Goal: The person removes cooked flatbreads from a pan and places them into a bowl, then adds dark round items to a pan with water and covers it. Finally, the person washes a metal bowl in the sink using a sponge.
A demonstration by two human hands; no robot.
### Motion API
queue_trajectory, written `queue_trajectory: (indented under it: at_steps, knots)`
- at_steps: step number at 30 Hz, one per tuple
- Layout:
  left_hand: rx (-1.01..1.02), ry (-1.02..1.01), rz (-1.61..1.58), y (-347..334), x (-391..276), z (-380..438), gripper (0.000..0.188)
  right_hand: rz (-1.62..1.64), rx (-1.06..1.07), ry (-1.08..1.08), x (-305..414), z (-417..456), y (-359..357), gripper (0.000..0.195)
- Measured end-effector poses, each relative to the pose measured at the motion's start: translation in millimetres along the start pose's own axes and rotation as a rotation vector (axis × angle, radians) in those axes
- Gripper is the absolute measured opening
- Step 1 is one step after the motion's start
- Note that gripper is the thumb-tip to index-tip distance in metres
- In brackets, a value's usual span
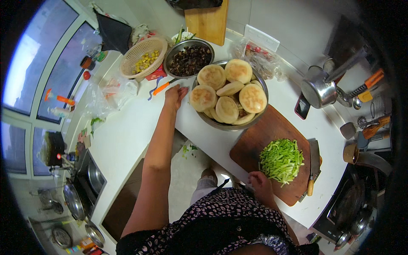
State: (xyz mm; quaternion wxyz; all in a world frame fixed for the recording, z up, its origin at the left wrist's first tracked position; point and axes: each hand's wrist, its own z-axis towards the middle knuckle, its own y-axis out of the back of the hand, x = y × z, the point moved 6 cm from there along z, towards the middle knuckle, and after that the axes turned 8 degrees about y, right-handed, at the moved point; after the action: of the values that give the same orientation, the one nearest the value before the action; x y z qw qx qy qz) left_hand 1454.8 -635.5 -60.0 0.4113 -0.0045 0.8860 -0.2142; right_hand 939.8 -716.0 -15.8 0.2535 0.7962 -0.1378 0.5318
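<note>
My left hand (176, 97) reaches out over the white counter, its fingers partly curled. It is beside an orange-handled knife (161, 88) and left of a metal bowl (229, 128) heaped with round browned flatbreads (227, 110). Nothing shows in that hand, though its grip is partly hidden. Close to my body, my right hand (260, 185) is curled at the near edge of a wooden cutting board (248, 143). A mound of chopped green vegetable (282, 161) lies just beyond it. A cleaver (314, 159) with a wooden handle rests along the board's right side.
Behind the flatbreads stand a metal bowl of dark chopped pieces (191, 60) and a plastic basket (126, 60) holding yellow pieces. A phone (302, 106) lies near a hanging saucepan (318, 91). The stove (347, 204) is at right, the sink (95, 178) at left.
</note>
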Motion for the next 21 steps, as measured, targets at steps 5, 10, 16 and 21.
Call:
queue_trajectory:
  at_steps: [5, 10, 16, 21]
  knots:
    - [0.211, 0.11, -0.108, -19, -7, 68, 0.03, 0.063, -0.065, -0.015, 7, 21, -37, 0.019]
    - [0.165, 0.192, -0.119, -26, -12, 81, 0.027, 0.061, -0.114, -0.052, 17, 37, -64, 0.018]
    - [0.159, 0.127, -0.121, -37, -19, 84, 0.024, 0.096, -0.151, -0.096, 34, 51, -83, 0.016]
    - [0.281, -0.292, 0.489, -53, -46, 106, 0.029, 0.107, -0.155, -0.14, 31, 53, -95, 0.015]
